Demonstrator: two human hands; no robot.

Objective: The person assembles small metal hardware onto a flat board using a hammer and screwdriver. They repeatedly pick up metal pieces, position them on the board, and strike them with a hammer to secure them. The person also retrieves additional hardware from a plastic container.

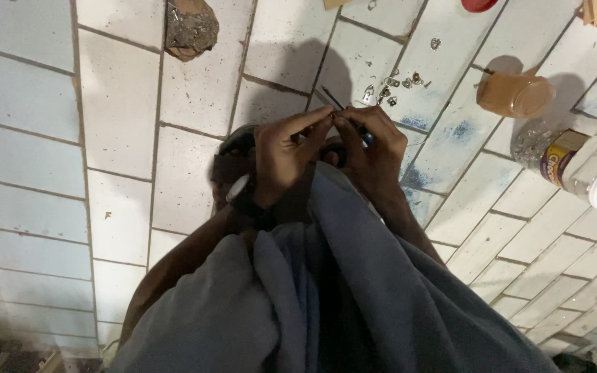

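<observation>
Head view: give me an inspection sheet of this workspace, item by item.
Surface: white tiled floor, speckled with dirt and blue stains.
Job's things: a thin dark tool pinched between both hands above grey cloth on the lap; a dark object under the hands, too hidden to identify.
Clutter: small metal fittings scattered just beyond the hands; a brown lidded jar on its side; a clear plastic jar with a white lid on its side; a rough stone; a red item at the top edge.
Grips: left hand and right hand, fingertips together on the tool; a wristwatch on the left wrist.
Cables: nothing seen.
Surroundings: debris at the bottom corners.
</observation>
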